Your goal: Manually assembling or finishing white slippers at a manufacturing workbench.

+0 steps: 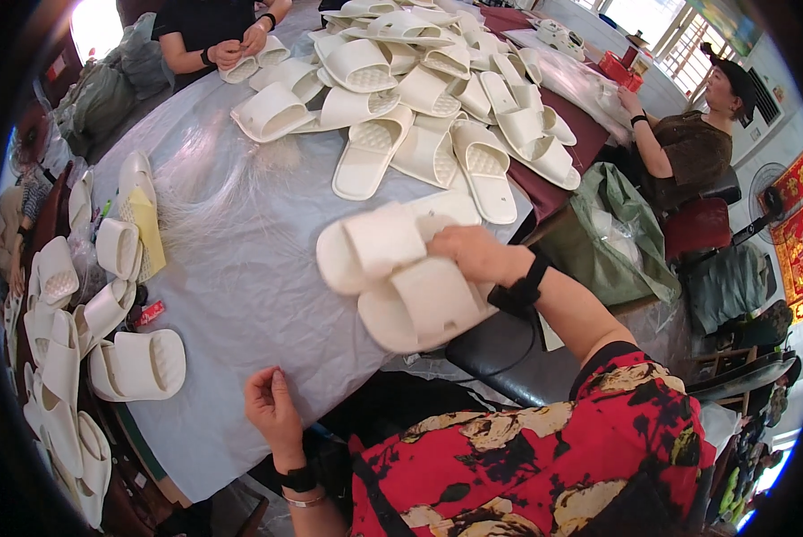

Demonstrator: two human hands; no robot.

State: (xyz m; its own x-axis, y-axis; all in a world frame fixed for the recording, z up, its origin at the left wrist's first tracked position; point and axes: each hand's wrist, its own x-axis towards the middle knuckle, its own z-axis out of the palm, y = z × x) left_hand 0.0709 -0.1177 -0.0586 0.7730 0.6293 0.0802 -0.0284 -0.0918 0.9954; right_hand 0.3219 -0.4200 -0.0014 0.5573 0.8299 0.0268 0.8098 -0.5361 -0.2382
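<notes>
While the right hand [477, 253] clasps a pair of cream slippers [401, 277] at frame centre and the left hand [271, 407] rests empty, fingers curled, at the table edge [231, 447] lower left, a big heap [419, 80] at the top looks unhandled, stacks [70, 340] at left seemingly finished.

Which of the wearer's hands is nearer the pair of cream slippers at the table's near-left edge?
Left. The left hand rests on the table edge just right of that slipper pair. The right hand is farther right, gripping two other slippers.
</notes>
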